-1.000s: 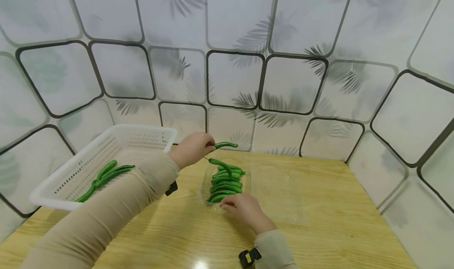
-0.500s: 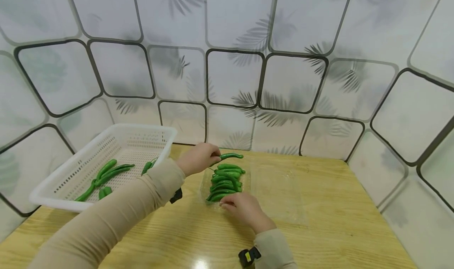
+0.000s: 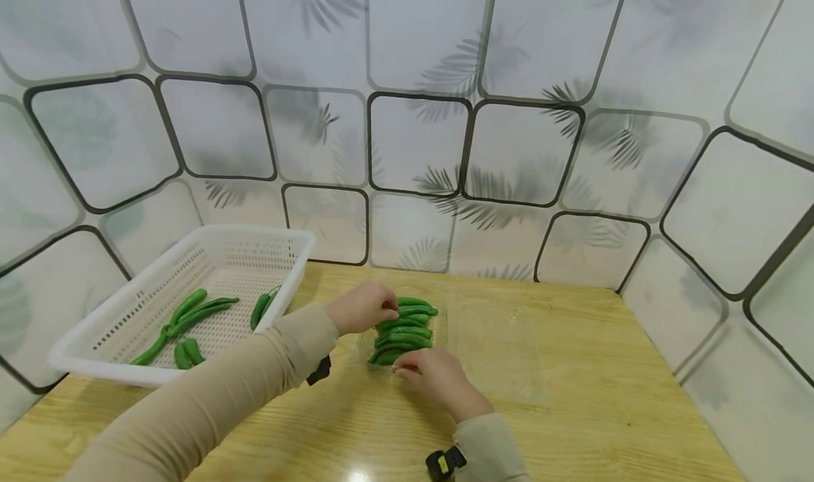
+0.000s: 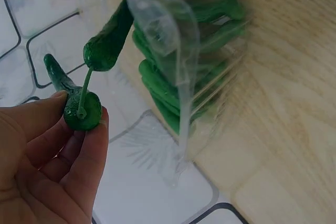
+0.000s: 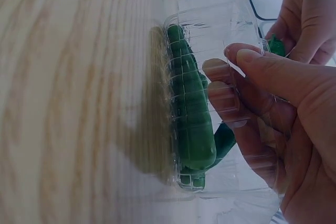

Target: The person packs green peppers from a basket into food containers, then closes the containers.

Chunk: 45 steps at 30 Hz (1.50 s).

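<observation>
Pepper [image 4: 93,120]: your left hand [image 3: 362,309] has it right at the left edge of the box [image 4: 185,98]; should be light, firm, slick-skinned, so grip the thick stem end.
Left fingers [image 4: 93,156]: closed in a pinch around it.
Right hand [image 3: 439,379]: your fingers nip the box's near rim.
Box: flimsy-looking, peppers [image 3: 403,341] rowed inside, on the worktop [image 3: 591,397].

Bench [image 3: 604,383]: pale yellow, wood grain running across, surface glossy. Bright glare [image 3: 359,475] at the near side; small dark speck [image 3: 628,424] toward the right. White basket [image 3: 117,371] on the left part, sides perforated, standing at a slant. Clear plastic box [image 3: 440,335] around the middle, apart from the basket. Its see-through lid [image 3: 499,351] lies opened out to the right, grain visible through it.
</observation>
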Available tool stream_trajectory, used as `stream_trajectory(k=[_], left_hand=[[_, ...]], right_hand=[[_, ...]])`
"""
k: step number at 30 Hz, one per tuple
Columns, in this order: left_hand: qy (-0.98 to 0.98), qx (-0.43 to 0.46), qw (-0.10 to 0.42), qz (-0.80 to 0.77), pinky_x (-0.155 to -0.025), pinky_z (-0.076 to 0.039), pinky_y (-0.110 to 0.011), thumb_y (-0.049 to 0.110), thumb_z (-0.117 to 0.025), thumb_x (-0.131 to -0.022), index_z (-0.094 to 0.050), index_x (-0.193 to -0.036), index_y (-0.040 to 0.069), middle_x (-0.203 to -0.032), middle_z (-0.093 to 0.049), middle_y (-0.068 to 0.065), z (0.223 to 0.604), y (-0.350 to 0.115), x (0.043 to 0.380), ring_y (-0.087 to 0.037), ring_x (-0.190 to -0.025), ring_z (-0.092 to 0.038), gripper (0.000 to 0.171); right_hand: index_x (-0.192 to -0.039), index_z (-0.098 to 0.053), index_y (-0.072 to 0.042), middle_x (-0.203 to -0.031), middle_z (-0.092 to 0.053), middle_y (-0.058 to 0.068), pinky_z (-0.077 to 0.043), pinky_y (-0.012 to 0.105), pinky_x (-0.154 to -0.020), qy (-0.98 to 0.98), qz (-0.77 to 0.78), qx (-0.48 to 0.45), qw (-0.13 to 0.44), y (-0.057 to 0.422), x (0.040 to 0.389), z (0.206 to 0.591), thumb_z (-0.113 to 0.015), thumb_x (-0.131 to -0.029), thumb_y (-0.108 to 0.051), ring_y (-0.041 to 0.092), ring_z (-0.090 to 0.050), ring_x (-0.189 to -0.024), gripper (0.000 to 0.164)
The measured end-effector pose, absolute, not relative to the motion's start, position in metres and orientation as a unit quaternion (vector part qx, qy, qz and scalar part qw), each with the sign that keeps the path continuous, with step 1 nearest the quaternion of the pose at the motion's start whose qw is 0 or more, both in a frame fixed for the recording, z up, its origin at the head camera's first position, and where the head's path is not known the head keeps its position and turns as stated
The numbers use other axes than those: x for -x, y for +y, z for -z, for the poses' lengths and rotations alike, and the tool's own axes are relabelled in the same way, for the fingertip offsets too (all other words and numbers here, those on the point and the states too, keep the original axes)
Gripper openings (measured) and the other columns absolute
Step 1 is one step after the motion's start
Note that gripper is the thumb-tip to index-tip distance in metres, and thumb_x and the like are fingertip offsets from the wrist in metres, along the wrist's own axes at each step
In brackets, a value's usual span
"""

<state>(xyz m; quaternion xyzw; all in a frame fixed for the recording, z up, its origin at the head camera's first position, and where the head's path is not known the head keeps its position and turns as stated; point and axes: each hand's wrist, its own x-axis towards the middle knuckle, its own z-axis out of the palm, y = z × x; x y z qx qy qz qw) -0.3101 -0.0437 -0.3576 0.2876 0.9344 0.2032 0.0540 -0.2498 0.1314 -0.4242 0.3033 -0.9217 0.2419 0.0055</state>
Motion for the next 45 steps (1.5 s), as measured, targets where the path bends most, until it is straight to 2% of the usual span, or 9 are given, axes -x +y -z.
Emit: stream_trajectory(k=[6,14,21,31,35,38,42,45], left_hand=[[0.928,-0.308,0.079,-0.196,-0.062,-0.048,-0.027,0.01,-0.062,-0.09,-0.07,-0.089,0.004,-0.081,-0.065,-0.004,0.368,-0.045,0.308,-0.009,-0.065,-0.057,0.011],[0.929,-0.31,0.13,-0.155,-0.067,-0.049,-0.026,0.013,-0.067,-0.087,-0.07,-0.088,0.009,-0.082,-0.063,0.003,0.377,-0.048,0.307,-0.01,-0.075,-0.059,0.005],[0.925,-0.319,0.163,-0.129,-0.066,-0.048,-0.026,0.014,-0.068,-0.086,-0.069,-0.089,0.01,-0.08,-0.063,0.005,0.381,-0.047,0.307,-0.008,-0.073,-0.058,0.005],[0.936,-0.325,0.126,-0.042,-0.067,-0.048,-0.027,0.013,-0.07,-0.084,-0.068,-0.084,0.011,-0.079,-0.062,0.004,0.385,-0.041,0.304,-0.01,-0.073,-0.058,0.003],[0.94,-0.327,0.092,0.0,-0.056,-0.041,-0.025,0.013,-0.07,-0.083,-0.061,-0.07,0.014,-0.065,-0.053,0.006,0.388,-0.038,0.304,-0.007,-0.059,-0.046,0.016],[0.942,-0.327,0.07,0.025,-0.053,-0.036,-0.025,0.012,-0.069,-0.083,-0.056,-0.064,0.014,-0.06,-0.047,0.006,0.391,-0.035,0.304,-0.008,-0.055,-0.039,0.023],[0.943,-0.327,0.056,0.012,-0.056,-0.042,-0.026,0.014,-0.064,-0.088,-0.06,-0.07,0.014,-0.064,-0.053,0.005,0.39,-0.032,0.301,-0.008,-0.058,-0.046,0.019],[0.941,-0.331,0.067,-0.01,-0.059,-0.045,-0.026,0.019,-0.064,-0.089,-0.063,-0.074,0.014,-0.068,-0.057,0.006,0.385,-0.031,0.3,-0.008,-0.06,-0.051,0.016]], right_hand=[[-0.096,-0.074,-0.016,-0.087,-0.069,-0.007,-0.046,0.025,-0.06,-0.921,-0.241,-0.306,0.007,0.13,0.249,0.424,-0.064,-0.089,-0.021,0.006,-0.06,-0.071,0.014],[-0.096,-0.074,-0.017,-0.088,-0.069,-0.006,-0.046,0.026,-0.061,-0.92,-0.239,-0.309,0.014,0.13,0.249,0.423,-0.064,-0.089,-0.021,0.006,-0.059,-0.072,0.013],[-0.095,-0.074,-0.017,-0.089,-0.069,-0.007,-0.047,0.026,-0.063,-0.917,-0.247,-0.314,0.018,0.13,0.248,0.422,-0.065,-0.087,-0.02,0.006,-0.06,-0.073,0.012],[-0.095,-0.074,-0.017,-0.09,-0.069,-0.008,-0.049,0.028,-0.066,-0.916,-0.239,-0.322,0.024,0.128,0.248,0.421,-0.065,-0.087,-0.021,0.007,-0.061,-0.077,0.012],[-0.095,-0.073,-0.018,-0.091,-0.068,-0.008,-0.049,0.029,-0.068,-0.917,-0.238,-0.319,0.022,0.129,0.249,0.421,-0.065,-0.088,-0.022,0.008,-0.062,-0.078,0.012],[-0.095,-0.073,-0.019,-0.091,-0.068,-0.008,-0.049,0.03,-0.07,-0.919,-0.234,-0.315,0.021,0.13,0.25,0.423,-0.064,-0.088,-0.022,0.009,-0.062,-0.08,0.012],[-0.095,-0.073,-0.019,-0.092,-0.068,-0.008,-0.05,0.03,-0.07,-0.92,-0.232,-0.315,0.022,0.131,0.251,0.425,-0.064,-0.088,-0.022,0.009,-0.062,-0.08,0.012],[-0.095,-0.073,-0.018,-0.091,-0.068,-0.008,-0.049,0.028,-0.068,-0.918,-0.235,-0.318,0.021,0.132,0.252,0.425,-0.064,-0.088,-0.022,0.008,-0.062,-0.078,0.012]])
